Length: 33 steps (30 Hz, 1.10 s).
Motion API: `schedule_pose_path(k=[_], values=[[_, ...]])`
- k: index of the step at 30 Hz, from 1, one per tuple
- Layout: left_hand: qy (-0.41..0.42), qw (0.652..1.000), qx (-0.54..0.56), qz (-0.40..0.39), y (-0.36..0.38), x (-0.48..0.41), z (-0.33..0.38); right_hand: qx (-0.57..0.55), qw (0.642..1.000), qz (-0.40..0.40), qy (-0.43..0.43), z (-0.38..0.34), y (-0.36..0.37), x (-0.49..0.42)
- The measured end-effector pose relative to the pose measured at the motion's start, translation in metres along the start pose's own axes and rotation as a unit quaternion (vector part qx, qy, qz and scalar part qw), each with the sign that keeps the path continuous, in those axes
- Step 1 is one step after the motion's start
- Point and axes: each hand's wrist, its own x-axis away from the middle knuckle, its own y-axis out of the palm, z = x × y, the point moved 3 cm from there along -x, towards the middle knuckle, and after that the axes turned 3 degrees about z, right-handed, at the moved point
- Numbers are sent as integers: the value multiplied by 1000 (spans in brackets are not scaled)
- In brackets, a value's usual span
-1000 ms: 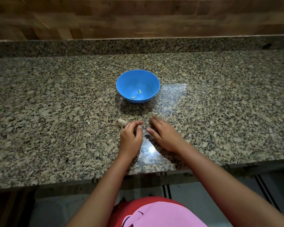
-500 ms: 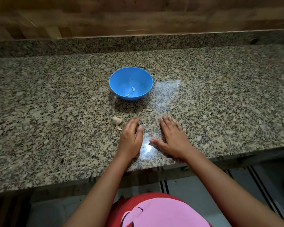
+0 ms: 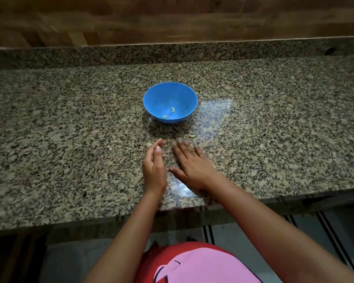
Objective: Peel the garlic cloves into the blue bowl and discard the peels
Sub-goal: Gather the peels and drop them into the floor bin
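The blue bowl [image 3: 184, 94] stands on the granite counter with two peeled garlic cloves [image 3: 172, 109] lying in its bottom. One pale garlic piece [image 3: 192, 136] lies on the counter just in front of the bowl's right side. My left hand [image 3: 154, 166] stands on edge, palm facing right, fingers curved; a bit of the garlic head [image 3: 149, 144] peeks out at its fingertips. My right hand [image 3: 189, 162] lies flat, palm down, fingers spread and blurred with motion. Small peel scraps lie between the two hands, hard to tell from the speckled stone.
The granite counter [image 3: 70, 139] runs wide to both sides, with a low granite upstand and a wooden wall behind. Its front edge [image 3: 110, 217] lies just below my wrists. A bright light reflection sits near my wrists.
Both hands have slid forward toward the bowl. My left hand has turned up on edge and now covers most of the garlic head. The right hand sweeps over the peel scraps.
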Motion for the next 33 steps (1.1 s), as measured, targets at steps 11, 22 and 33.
schedule_pose_path(k=[11, 22, 33], values=[[13, 997, -76, -25, -3, 7, -2, -67, 995, 67, -14, 1, -24, 40], [122, 734, -618, -253, 27, 19, -26, -570, 768, 125, 266, 54, -45, 26], [263, 753, -538, -273, 46, 27, -20, -649, 696, 126, 282, 71, -43, 22]])
